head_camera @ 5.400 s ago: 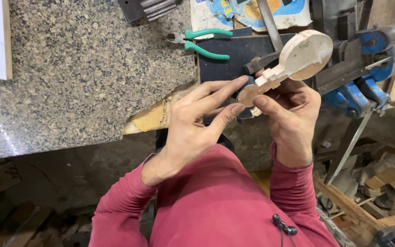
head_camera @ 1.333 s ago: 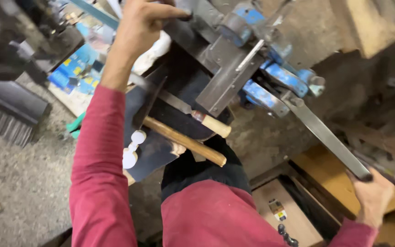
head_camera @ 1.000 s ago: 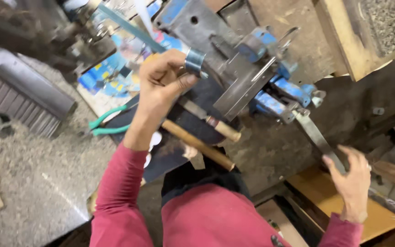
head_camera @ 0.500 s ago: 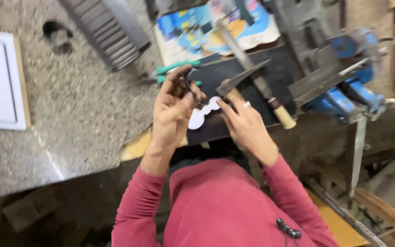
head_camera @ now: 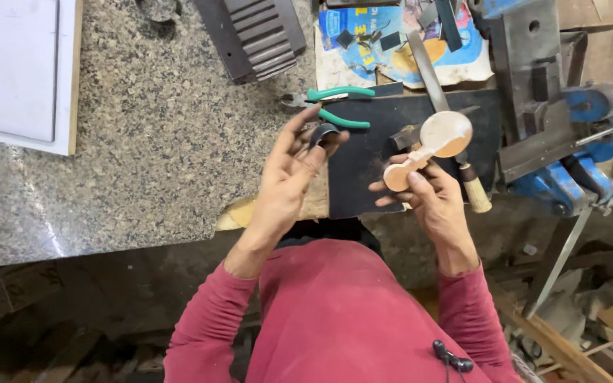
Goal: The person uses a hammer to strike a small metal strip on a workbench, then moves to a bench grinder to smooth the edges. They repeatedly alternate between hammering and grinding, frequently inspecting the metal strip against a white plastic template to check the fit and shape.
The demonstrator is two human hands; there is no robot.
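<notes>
Two hands: right hand (head_camera: pixel 431 195) grips wooden piece (head_camera: pixel 431 145) (left hand (head_camera: pixel 289 177), dark strip (head_camera: pixel 323 134)).

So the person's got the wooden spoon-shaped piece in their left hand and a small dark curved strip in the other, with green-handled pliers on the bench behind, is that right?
Not quite: the hands are swapped. The head view shows the wooden spoon-shaped piece in the right hand and the small dark curved strip in the left hand. The green-handled pliers do lie on the bench behind.

A crumpled blue, orange and white printed paper wrapper (head_camera: pixel 406 50) lies atop the bench.
</notes>
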